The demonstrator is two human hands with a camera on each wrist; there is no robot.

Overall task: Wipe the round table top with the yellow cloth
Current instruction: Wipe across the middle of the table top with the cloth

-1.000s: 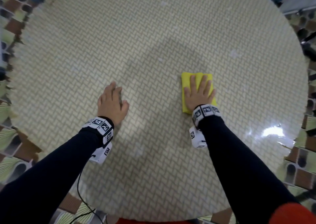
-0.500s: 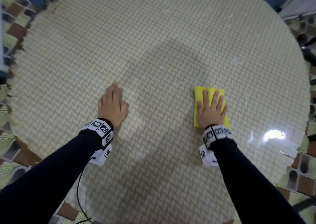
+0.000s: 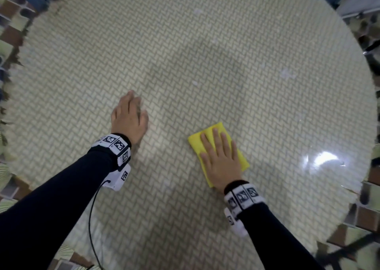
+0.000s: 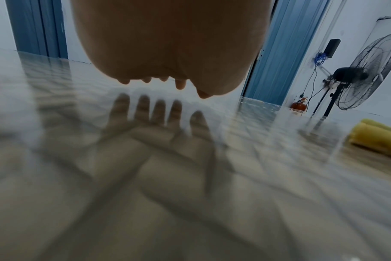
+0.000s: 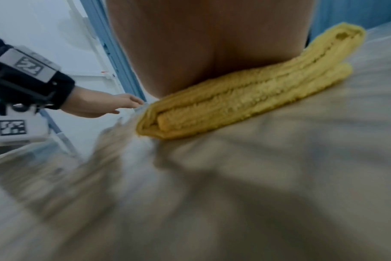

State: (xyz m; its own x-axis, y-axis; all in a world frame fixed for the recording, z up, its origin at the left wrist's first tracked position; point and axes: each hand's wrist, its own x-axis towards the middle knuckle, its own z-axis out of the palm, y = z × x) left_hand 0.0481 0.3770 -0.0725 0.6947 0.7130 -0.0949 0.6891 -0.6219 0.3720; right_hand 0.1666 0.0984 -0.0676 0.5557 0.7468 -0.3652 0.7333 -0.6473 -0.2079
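Right hand [image 3: 221, 159], fingers flat on the folded yellow cloth [image 3: 242, 160], has swept it back toward the near-centre of the round desk [image 3: 205, 43], left hand [image 3: 129, 117] hovering open nearby, so wiping is mid-stroke, far side pending.

Much of the yellow cloth [image 3: 197, 144] hidden beneath the right hand [image 3: 221, 162]; left-hand fingers [image 3: 131, 99] blurred.

A round table top [image 3: 185, 43] with a beige woven herringbone pattern under a glossy, reflective surface fills the view. A folded yellow terry cloth [image 3: 197, 144] lies flat on it, right of the table's centre and toward the near edge, with a bright glare patch farther right.
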